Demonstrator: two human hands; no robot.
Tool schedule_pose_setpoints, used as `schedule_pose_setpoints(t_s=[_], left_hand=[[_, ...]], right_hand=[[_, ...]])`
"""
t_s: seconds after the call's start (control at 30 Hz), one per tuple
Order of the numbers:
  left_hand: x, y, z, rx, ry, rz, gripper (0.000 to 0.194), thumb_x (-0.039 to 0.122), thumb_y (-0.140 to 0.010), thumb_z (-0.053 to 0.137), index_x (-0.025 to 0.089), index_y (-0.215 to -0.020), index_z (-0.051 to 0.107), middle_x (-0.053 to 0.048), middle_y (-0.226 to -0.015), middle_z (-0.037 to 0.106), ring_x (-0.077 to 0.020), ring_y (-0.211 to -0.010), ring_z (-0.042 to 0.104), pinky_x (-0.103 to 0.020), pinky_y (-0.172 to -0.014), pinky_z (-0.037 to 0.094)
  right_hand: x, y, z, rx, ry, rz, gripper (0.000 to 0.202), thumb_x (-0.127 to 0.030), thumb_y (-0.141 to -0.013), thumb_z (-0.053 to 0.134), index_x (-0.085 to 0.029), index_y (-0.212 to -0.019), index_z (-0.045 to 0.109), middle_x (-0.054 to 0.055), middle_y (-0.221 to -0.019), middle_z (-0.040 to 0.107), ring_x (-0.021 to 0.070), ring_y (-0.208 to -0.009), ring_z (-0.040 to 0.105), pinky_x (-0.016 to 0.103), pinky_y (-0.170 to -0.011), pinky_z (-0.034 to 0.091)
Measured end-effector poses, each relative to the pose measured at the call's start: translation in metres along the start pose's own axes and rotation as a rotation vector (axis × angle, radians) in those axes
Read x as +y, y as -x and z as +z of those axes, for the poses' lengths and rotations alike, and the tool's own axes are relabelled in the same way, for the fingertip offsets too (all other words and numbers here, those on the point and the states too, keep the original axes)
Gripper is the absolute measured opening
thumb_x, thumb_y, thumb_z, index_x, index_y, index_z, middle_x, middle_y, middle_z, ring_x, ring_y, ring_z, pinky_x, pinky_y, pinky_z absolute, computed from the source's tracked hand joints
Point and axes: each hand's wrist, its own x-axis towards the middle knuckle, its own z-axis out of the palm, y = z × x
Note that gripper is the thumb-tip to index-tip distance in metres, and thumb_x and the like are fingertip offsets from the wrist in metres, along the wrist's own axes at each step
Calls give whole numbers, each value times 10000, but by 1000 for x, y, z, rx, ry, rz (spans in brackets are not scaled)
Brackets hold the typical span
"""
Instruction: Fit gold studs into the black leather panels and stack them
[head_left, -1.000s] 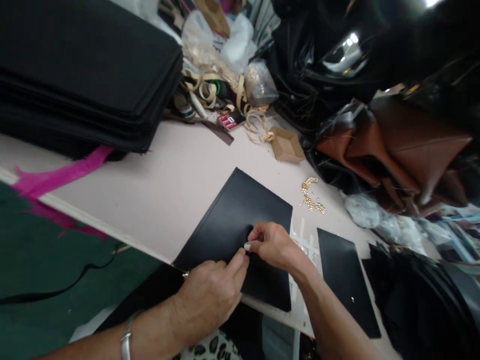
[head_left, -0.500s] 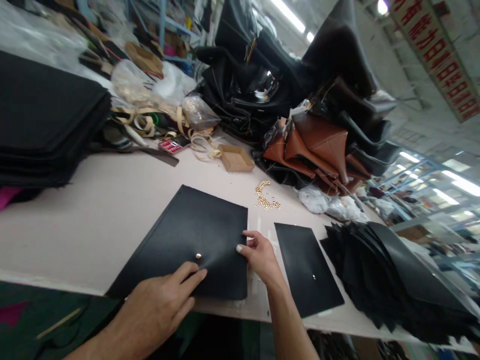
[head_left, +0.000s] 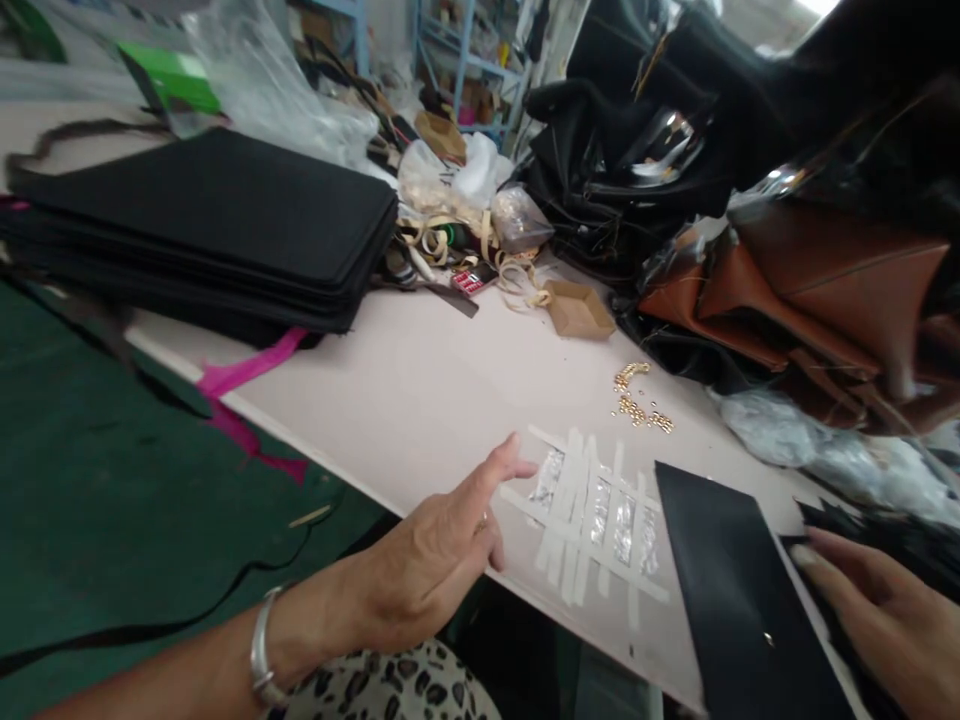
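Note:
My left hand [head_left: 439, 550] hovers at the table's front edge with nothing in it, its fingers apart, beside a patch of pale tape strips [head_left: 577, 510] stuck over clear film. At the right, my right hand [head_left: 885, 610] is slightly blurred, its fingertips closed on the edge of a black leather sheet from the pile [head_left: 885, 530]. Between the hands lies a flat black leather panel [head_left: 727, 570] with a small metal stud [head_left: 767, 638]. Small gold-coloured metal pieces [head_left: 634, 405] are scattered behind it.
A thick stack of black panels [head_left: 210, 215] stands at the left, with a pink strip [head_left: 255, 365] hanging off the edge. An open cardboard box [head_left: 577, 310] sits at the back. Brown leather bags [head_left: 832, 290] and black bags [head_left: 600, 170] are heaped behind.
The black panel under both hands has gone from the middle, uncovering the tape strips. My left hand has let go; my right hand has moved right to the pile. The view has turned left.

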Motion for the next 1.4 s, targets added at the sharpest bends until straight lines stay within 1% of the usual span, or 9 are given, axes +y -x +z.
schedule_pose_setpoints(t_s=[0.1, 0.23, 0.4, 0.67, 0.8, 0.93, 1.03, 1.2, 1.4], left_hand=[[-1, -1, -1, -3, 88, -52, 764, 152, -1014, 342, 474, -1531, -119, -74, -1582, 329, -76, -804, 620, -338, -923, 489], [3, -1, -7, -29, 365, -238, 709, 332, -1032, 389, 486, -1535, -86, -81, -1538, 368, -56, -711, 628, -355, -900, 494], [5, 1, -18, -17, 573, -366, 661, 655, -977, 272, 526, -1518, -86, -108, -1552, 341, -27, -554, 549, -208, -488, 394], [-5, -2, -24, 83, 659, -504, 686, 688, -960, 266, 443, -1561, 44, -135, -1411, 494, -44, -527, 520, -179, -404, 309], [-16, -5, -18, 92, 789, -527, 682, 643, -971, 344, 286, -1545, 253, -92, -1086, 646, -101, -592, 574, -226, -493, 427], [-19, -9, -17, 107, 667, -524, 411, 437, -932, 559, 166, -1241, 558, -18, -859, 641, -149, -725, 611, -302, -685, 513], [-17, -12, -16, 163, 614, -565, 231, 342, -879, 601, 164, -1025, 592, 25, -763, 605, -128, -686, 568, -291, -685, 483], [-15, -14, -12, 229, 602, -533, 157, 267, -860, 591, 168, -982, 593, 28, -797, 612, -111, -703, 540, -261, -683, 441], [-21, -13, -6, 245, 510, -504, 249, 297, -910, 568, 164, -1096, 665, -19, -941, 698, -143, -791, 589, -284, -739, 467]], right_hand=[[-83, 50, 46, -266, -298, -218, 274, -458, -776, 700, -273, -965, 769, 62, -919, 774, 226, -778, 725, 335, -668, 559], [-182, 95, 97, -476, -568, -661, 219, -199, -909, 615, -269, -1106, 683, 9, -1027, 734, 147, -902, 680, 268, -782, 550], [-230, 103, 115, -720, -693, -887, 330, -75, -921, 561, -265, -1177, 645, -20, -1020, 725, 126, -933, 651, 318, -943, 512], [-249, 105, 131, -852, -704, -922, 309, -27, -922, 518, -231, -1087, 683, -38, -873, 736, 123, -884, 665, 380, -1073, 423], [-247, 107, 138, -773, -715, -747, 241, -36, -858, 570, -221, -922, 711, -40, -789, 719, 108, -717, 642, 270, -777, 533], [-234, 104, 141, -594, -620, -611, 242, -128, -899, 601, -254, -1046, 745, -14, -846, 735, 113, -712, 649, 244, -670, 515], [-225, 104, 143, -641, -628, -533, 262, -196, -947, 575, -266, -1146, 731, 32, -993, 744, 149, -856, 689, 264, -737, 539], [-216, 107, 145, -772, -730, -477, 328, -190, -969, 510, -275, -1227, 695, 61, -1132, 717, 192, -1037, 678, 326, -875, 565], [-215, 113, 145, -666, -714, -544, 378, -97, -942, 488, -261, -1215, 691, 45, -1141, 711, 166, -1074, 671, 302, -928, 564]])
